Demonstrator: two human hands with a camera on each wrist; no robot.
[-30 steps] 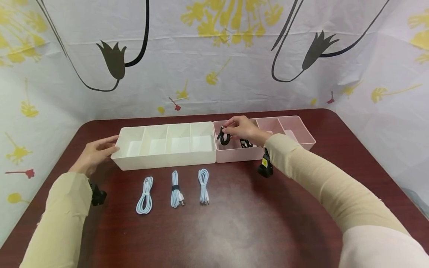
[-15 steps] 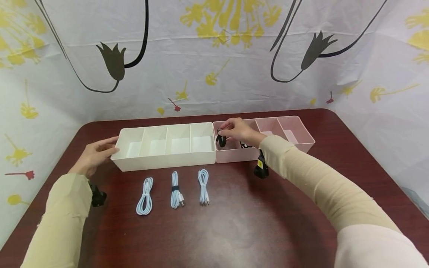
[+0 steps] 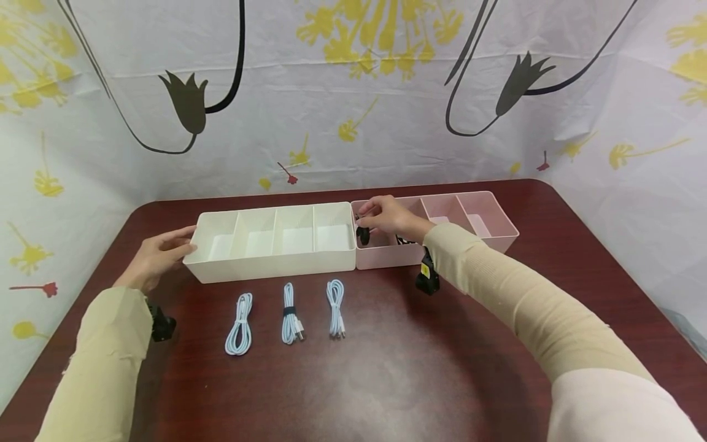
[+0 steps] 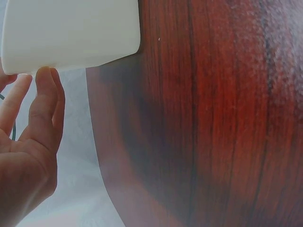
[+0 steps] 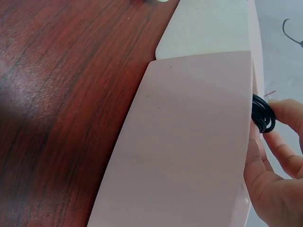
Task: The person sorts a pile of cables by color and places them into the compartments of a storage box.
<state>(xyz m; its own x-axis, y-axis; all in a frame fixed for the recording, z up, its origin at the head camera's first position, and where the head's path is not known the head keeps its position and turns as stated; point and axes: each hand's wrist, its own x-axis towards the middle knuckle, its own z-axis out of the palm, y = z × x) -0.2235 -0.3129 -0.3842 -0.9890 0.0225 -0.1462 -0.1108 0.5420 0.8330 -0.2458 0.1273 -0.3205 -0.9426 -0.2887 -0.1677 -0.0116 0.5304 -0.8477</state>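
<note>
My right hand [image 3: 393, 218] pinches a coiled black cable [image 3: 363, 236] inside the leftmost compartment of the pink divided box [image 3: 386, 258]. From the right wrist view, the loops of that black cable [image 5: 263, 115] show just past the box's rim, between thumb and fingers. Another black cable [image 3: 405, 240] with white marks lies in the compartment to its right, partly hidden by the wrist. At the far left, the fingertips of my left hand [image 3: 151, 258] touch the end wall of the white divided box [image 3: 270, 266]. In the left wrist view its fingers [image 4: 43, 101] are fairly straight against that wall.
Three coiled white cables lie in front of the white box: a left one [image 3: 239, 324], a middle one [image 3: 289, 313] with a dark strap, and a right one [image 3: 335, 308]. Both boxes stand end to end on the dark red table [image 3: 353, 393]. A patterned cloth [image 3: 248, 123] hangs behind.
My right hand has moved slightly left and lowered the black cable deeper into the leftmost pink compartment. The left hand stays at the white box's end.
</note>
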